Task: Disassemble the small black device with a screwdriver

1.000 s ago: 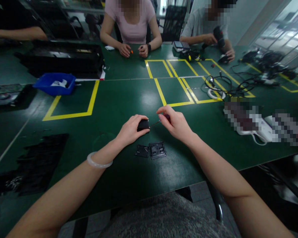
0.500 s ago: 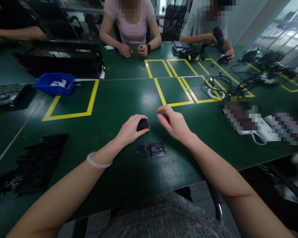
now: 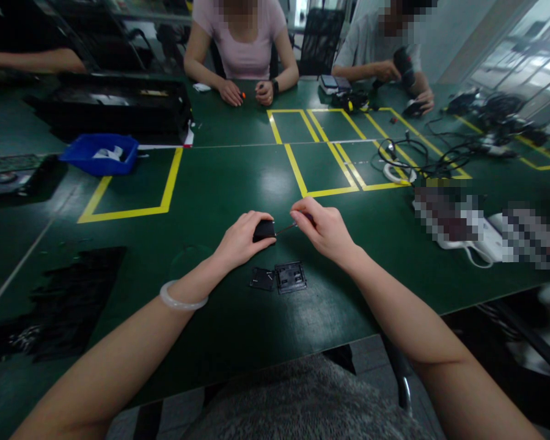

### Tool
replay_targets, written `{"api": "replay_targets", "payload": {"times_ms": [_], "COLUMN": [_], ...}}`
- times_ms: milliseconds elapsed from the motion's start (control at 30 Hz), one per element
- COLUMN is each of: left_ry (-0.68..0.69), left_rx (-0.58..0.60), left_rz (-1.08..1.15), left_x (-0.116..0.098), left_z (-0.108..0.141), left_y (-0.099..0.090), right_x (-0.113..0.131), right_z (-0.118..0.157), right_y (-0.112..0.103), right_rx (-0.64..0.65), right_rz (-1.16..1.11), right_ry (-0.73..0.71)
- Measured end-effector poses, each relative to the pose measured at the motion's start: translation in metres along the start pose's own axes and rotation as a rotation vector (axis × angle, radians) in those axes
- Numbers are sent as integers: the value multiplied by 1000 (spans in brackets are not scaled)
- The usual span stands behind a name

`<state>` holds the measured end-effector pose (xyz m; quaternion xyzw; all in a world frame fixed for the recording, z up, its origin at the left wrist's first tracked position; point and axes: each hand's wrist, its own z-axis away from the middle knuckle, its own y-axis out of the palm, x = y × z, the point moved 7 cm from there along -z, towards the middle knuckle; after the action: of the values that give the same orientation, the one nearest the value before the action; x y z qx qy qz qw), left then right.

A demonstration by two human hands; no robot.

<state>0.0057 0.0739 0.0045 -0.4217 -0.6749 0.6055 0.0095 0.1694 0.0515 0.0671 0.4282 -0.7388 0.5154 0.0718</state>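
While the left hand [image 3: 242, 239] clamps the box [image 3: 264, 231], the right hand [image 3: 321, 227] grips a screwdriver [image 3: 286, 229] at its end — a slanted push could slip.

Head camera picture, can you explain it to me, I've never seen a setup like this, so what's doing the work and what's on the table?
There's no machine here. You're seeing someone's bare left hand and right hand from a camera worn on their head, looking forward and down. The left hand holds a small black block; the right holds a thin tool, its tip at the block's edge. Nearer the wearer, two flat black plates lie on the green table. Farther off are a blue bin and tangled cables. A person in pink is across the table.
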Motion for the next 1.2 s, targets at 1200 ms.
{"api": "replay_targets", "payload": {"times_ms": [1200], "left_ry": [-3], "left_rx": [6], "left_rz": [-1], "left_x": [0], "left_z": [1], "left_y": [0], "right_x": [-7], "right_z": [-1], "right_y": [-1], "right_rx": [8], "right_rz": [0], "right_ry": [52]}}
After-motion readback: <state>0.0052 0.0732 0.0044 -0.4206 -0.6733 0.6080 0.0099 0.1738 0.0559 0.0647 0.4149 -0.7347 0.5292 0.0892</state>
